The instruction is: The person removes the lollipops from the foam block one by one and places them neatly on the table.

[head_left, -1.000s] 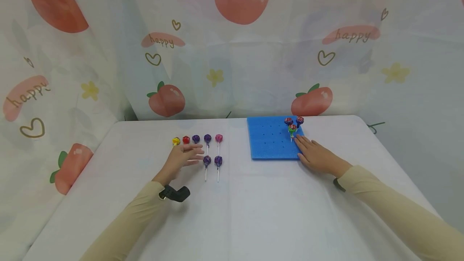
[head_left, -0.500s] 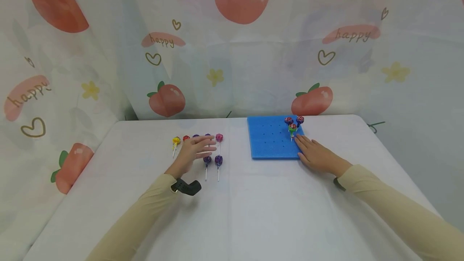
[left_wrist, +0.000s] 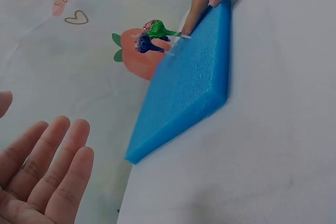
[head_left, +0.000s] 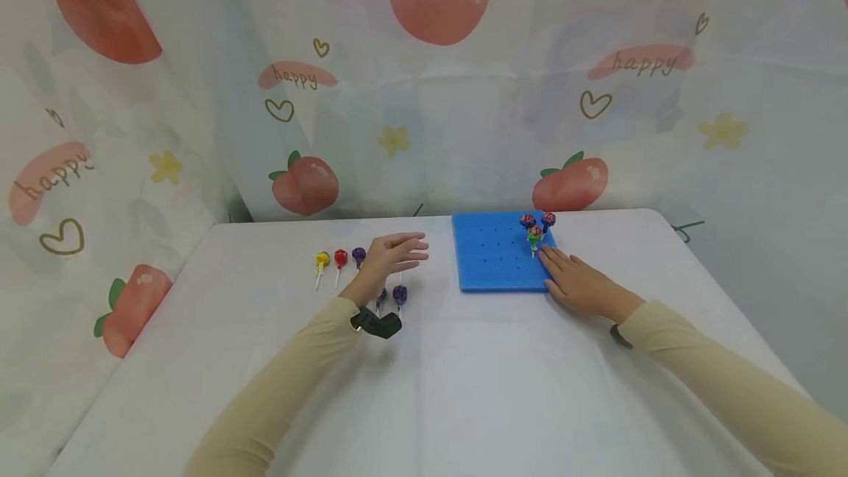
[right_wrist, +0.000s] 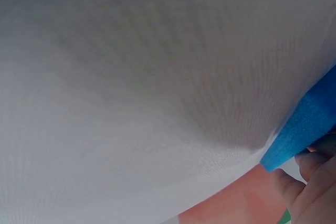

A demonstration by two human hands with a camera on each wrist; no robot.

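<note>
Off-white cloth is hanging behind everything as a backdrop, and we are seeing peaches, hearts and "happy" printed on it. The white-covered table is spreading below. Two beige sleeves are reaching in across it.

Next in size, we are looking at a vivid blue board, thick and flat with a grainy, foam-like face, lying towards the back of the table, right of centre. The right hand is resting against its right edge, fingers straight and laid on the blue, gripping nothing that we can make out. The left hand is hovering left of the board, apart from it, its fingers extended and slightly spread, holding nothing. A black wrist strap is sitting just behind it.

On the board's right side, we are finding a green-wrapped lollipop standing on its white stick, with two dark blue-purple lollipops behind it, their tops mottled red. On the table at left, a yellow lollipop, a red lollipop and a purple lollipop are lying in a row. Nearer, two dark purple lollipops are showing, one partly covered by the left wrist. Smallest of all, tiny dark holes are dotting the board in rows.
</note>
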